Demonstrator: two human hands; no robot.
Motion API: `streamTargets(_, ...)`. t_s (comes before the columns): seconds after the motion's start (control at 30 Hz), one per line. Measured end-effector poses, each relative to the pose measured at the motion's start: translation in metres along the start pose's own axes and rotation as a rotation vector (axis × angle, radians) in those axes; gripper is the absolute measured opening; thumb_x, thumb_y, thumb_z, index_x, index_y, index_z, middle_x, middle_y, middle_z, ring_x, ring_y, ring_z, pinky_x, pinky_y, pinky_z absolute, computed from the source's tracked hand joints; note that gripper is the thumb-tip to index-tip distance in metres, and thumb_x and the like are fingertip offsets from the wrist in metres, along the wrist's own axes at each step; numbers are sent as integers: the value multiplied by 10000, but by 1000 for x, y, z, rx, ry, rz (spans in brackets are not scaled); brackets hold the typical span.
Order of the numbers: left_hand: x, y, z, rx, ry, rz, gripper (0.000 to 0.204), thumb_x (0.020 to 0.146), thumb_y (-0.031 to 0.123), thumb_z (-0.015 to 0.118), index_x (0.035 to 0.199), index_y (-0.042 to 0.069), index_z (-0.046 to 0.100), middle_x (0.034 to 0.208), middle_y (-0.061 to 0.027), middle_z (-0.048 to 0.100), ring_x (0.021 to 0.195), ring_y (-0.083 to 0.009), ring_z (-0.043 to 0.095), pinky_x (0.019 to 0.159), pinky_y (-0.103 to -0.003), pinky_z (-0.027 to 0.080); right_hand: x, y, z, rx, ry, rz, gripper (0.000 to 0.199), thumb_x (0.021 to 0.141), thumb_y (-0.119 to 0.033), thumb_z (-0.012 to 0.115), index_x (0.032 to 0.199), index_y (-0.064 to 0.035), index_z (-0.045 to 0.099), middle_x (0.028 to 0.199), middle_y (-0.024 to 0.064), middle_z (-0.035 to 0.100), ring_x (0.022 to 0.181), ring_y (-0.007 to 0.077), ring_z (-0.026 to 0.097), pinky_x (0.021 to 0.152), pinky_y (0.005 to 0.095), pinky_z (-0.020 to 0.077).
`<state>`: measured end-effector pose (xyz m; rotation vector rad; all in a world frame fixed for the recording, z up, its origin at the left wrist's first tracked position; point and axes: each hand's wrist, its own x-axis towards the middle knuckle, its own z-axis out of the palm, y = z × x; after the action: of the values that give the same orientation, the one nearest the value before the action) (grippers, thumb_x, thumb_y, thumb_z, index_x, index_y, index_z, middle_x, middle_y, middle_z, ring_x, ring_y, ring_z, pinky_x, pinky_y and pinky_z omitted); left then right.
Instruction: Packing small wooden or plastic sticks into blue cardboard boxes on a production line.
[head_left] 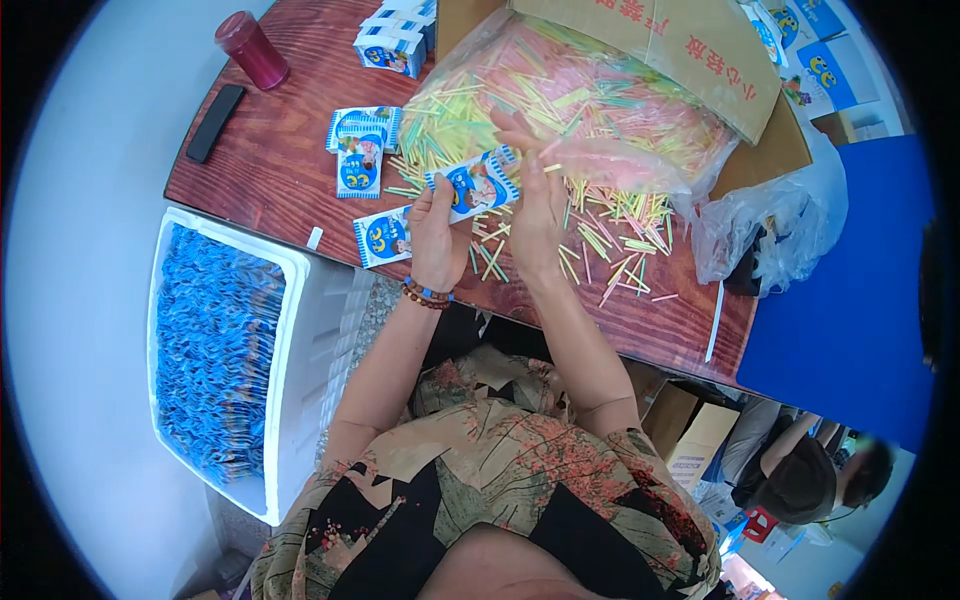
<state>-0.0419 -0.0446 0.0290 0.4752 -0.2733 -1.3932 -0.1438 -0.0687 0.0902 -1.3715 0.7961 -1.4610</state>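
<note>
My left hand (pixel 436 235) and my right hand (pixel 537 210) hold one blue and white sachet (pixel 472 185) between them, just above the wooden table (pixel 270 170). The left fingers pinch its left end. My right hand presses its right end and seems to hold a thin straw against it. Loose pastel straws (pixel 610 240) lie scattered under and to the right of my hands. A big clear bag of the same straws (pixel 560 95) spills open right behind them.
More blue sachets lie on the table: one (pixel 382 238) by my left wrist, a few (pixel 360 140) further back, a stack (pixel 395 40) at the far edge. A white foam box (pixel 300 330) full of blue sachets stands at my left. Also present: a red cup (pixel 252 48), a black phone (pixel 215 122), a cardboard box (pixel 690 50).
</note>
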Motion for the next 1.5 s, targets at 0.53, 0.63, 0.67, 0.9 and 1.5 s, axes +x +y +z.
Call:
streamTargets(0.53, 8, 26, -25, -133, -91, 10, 340, 985, 297, 517, 1234, 66, 535, 1187, -77, 628, 1081, -216, 613, 922, -427, 518, -20, 1, -60, -548, -202, 342, 341, 943, -327, 543, 1063, -30, 660, 943, 110, 695, 875, 216, 668, 782, 365, 498)
streamTargets(0.63, 13, 27, -32, 4, -53, 52, 335, 978, 287, 533, 1233, 69, 535, 1187, -72, 628, 1090, -215, 608, 934, -426, 512, -44, 15, -60, -1077, -469, 344, 278, 884, -306, 608, 869, -36, 671, 757, 143, 680, 707, 290, 663, 635, 406, 494)
streamTargets(0.67, 13, 24, -34, 3, -52, 53, 335, 978, 287, 533, 1233, 69, 535, 1187, -72, 628, 1090, -215, 608, 934, -426, 512, -50, 18, -52, -1151, -441, 360, 251, 859, -277, 615, 831, -31, 654, 755, 169, 669, 698, 325, 654, 627, 418, 498)
streamTargets(0.9, -2, 17, -33, -190, -70, -63, 351, 980, 279, 531, 1268, 79, 513, 1237, -60, 602, 1129, -204, 582, 970, -428, 479, -55, 34, -44, -1382, -454, 259, 174, 794, -184, 603, 773, -13, 627, 771, 205, 659, 719, 378, 648, 637, 462, 510)
streamTargets(1.5, -15, 40, -35, -116, -8, -51, 347, 1005, 309, 472, 1247, 64, 521, 1185, -71, 625, 1074, -198, 618, 926, -389, 514, 4, -7, 22, -493, -187, -199, 125, 884, 17, 626, 1007, -2, 628, 874, 28, 653, 777, 58, 597, 681, 203, 480)
